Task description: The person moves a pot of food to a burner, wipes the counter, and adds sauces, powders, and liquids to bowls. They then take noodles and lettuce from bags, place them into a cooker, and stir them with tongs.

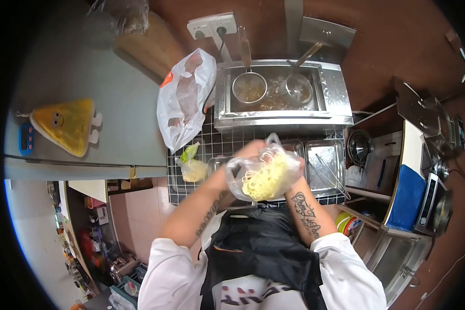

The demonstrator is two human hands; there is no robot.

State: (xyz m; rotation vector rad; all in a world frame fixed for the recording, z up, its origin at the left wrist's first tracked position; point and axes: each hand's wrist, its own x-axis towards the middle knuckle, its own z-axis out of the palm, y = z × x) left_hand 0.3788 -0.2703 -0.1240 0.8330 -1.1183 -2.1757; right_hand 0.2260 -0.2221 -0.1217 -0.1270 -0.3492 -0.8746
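Note:
A clear plastic bag of noodles, pale yellow, is held up in front of my apron. My right hand grips the bag from its right side, with most of its fingers hidden behind the plastic. At the bag's upper left, my left hand is closed on the plastic, blurred and partly covered by it. Beyond the hands stands a steel boiler of bubbling liquid. One strainer basket sits in its left part and another strainer in its right part, handles pointing up and away.
A white plastic bag lies left of the boiler. On the wire rack, a small bag with greens and pale food rests at left, and a metal tray with tongs at right. A yellow triangular plush and blue timer are farther left.

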